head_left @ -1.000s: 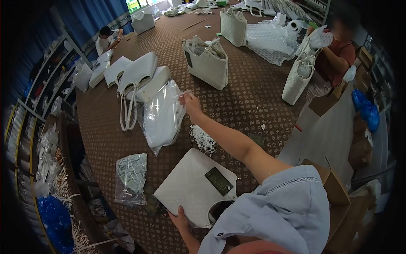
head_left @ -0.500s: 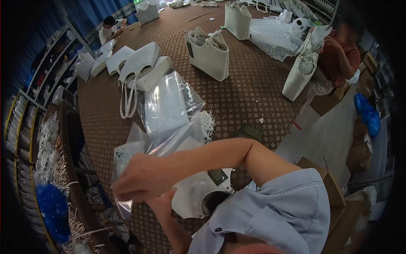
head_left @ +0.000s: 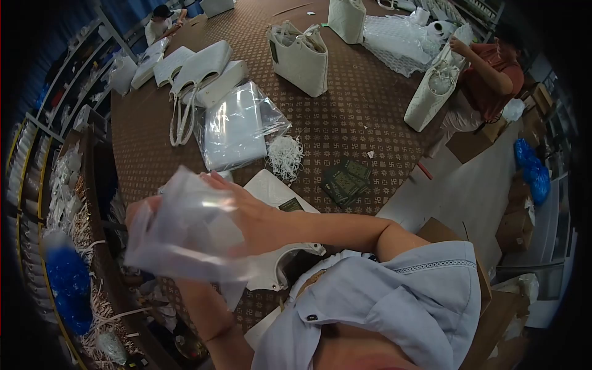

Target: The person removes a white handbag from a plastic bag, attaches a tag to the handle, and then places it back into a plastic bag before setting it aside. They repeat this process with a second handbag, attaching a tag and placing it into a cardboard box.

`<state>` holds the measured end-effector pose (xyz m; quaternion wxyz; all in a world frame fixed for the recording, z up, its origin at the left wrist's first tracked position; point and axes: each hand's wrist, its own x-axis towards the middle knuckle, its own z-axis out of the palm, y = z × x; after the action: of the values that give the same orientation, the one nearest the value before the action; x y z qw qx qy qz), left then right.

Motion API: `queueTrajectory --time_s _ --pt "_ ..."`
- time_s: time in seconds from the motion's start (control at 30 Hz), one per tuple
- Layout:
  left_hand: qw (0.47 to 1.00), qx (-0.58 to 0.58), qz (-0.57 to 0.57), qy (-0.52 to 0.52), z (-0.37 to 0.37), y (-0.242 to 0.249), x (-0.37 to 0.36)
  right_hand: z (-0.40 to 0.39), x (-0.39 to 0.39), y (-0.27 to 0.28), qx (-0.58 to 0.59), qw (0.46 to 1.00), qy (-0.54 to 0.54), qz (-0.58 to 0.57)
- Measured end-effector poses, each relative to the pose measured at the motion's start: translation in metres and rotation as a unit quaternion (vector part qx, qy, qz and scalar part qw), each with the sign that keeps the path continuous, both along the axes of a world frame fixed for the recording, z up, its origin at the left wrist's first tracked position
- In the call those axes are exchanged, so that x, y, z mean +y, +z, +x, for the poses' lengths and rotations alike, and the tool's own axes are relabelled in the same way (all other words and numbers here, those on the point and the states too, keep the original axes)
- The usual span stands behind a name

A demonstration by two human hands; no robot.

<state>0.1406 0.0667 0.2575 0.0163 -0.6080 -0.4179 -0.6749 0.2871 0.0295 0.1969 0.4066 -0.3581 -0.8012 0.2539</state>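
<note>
A crumpled clear plastic bag (head_left: pixel 191 228) is held up, blurred, between my hands. My left hand (head_left: pixel 140 214) grips its left side, the fingers partly hidden behind the film. At its right edge my right hand (head_left: pixel 243 209) also has hold of the film, its fingertips partly covered. Beneath my right forearm lies a white handbag (head_left: pixel 268 274), flat on the patterned table (head_left: pixel 370 111), with a dark green card (head_left: pixel 290 205) on its upper part. Beyond my hands are a stack of clear plastic bags (head_left: pixel 237 126) and a heap of white string (head_left: pixel 285 157).
Dark green cards (head_left: pixel 346 182) lie right of the string. White handbags stand upright (head_left: pixel 299 61) and lie at the back left (head_left: pixel 206 65). A co-worker (head_left: pixel 496 80) handles a bag at the right; another person (head_left: pixel 161 26) sits far left. A scrap-filled bin (head_left: pixel 86 246) borders the left.
My right hand has moved up and my left hand up and left, with the plastic bag now bunched between them. More of the white string and green cards shows.
</note>
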Motion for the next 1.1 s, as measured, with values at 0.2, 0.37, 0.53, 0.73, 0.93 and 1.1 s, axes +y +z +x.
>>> queueTrajectory --time_s 0.2,0.37,0.53,0.73,0.93,1.1 --pt "0.988 0.138 -0.071 0.007 0.019 0.074 0.016 -0.016 -0.060 -0.011 -0.068 0.998 0.007 -0.008" --pt "0.990 0.084 -0.089 -0.063 0.031 0.061 0.043 -0.025 -0.016 -0.049 0.002 0.966 -0.205 0.158" --pt "0.966 0.248 -0.027 0.061 -0.010 0.080 0.070 0.034 -0.009 -0.022 0.541 0.804 -0.136 -0.206" --pt "0.890 0.445 0.019 0.098 -0.048 0.020 0.106 0.047 0.006 -0.076 0.600 0.672 -0.193 -0.389" --pt "0.857 0.505 -0.098 -0.015 0.025 -0.104 0.020 0.054 -0.006 -0.143 0.667 0.567 -0.252 -0.411" --pt "0.777 0.476 -0.411 -0.034 -0.002 -0.223 0.016 0.107 -0.018 -0.175 0.554 0.654 -0.264 -0.441"
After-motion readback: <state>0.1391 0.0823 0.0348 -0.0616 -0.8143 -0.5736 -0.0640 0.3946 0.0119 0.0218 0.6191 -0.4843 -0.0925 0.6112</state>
